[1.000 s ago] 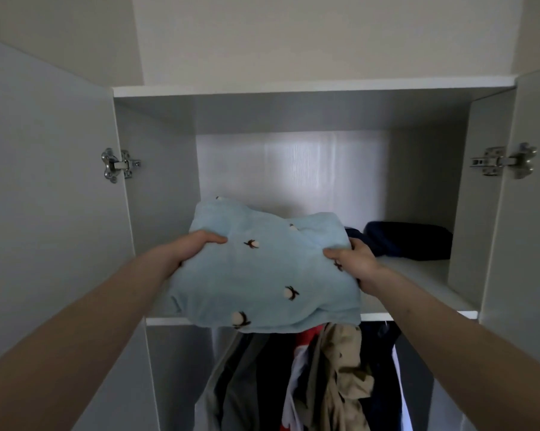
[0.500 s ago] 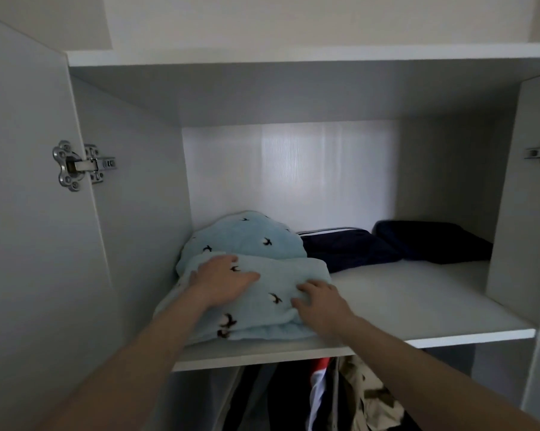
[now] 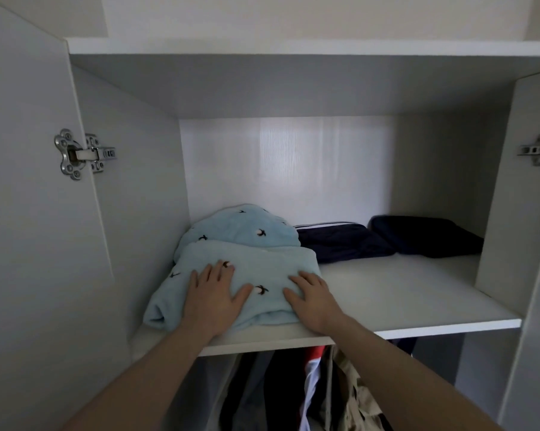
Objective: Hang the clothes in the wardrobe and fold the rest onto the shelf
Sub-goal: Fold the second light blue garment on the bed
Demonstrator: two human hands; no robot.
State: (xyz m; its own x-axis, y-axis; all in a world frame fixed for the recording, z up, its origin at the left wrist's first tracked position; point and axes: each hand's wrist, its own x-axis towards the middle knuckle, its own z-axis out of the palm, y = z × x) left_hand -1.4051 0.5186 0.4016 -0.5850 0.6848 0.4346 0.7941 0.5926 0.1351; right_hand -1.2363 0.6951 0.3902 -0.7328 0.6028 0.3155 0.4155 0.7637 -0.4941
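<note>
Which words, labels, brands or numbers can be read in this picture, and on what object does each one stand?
None: no readable text shows anywhere.
Light blue folded garment: only small dark motifs, no letters.
Door hinge: no marking can be made out.
Dark folded clothes and hanging clothes: no print can be made out.

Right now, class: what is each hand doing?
Left hand: open, flat on the folded blue garment.
Right hand: open, flat on the same garment's right edge.

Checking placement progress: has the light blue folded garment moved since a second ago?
Yes. The light blue garment went from held before the shelf edge to lying on it.
</note>
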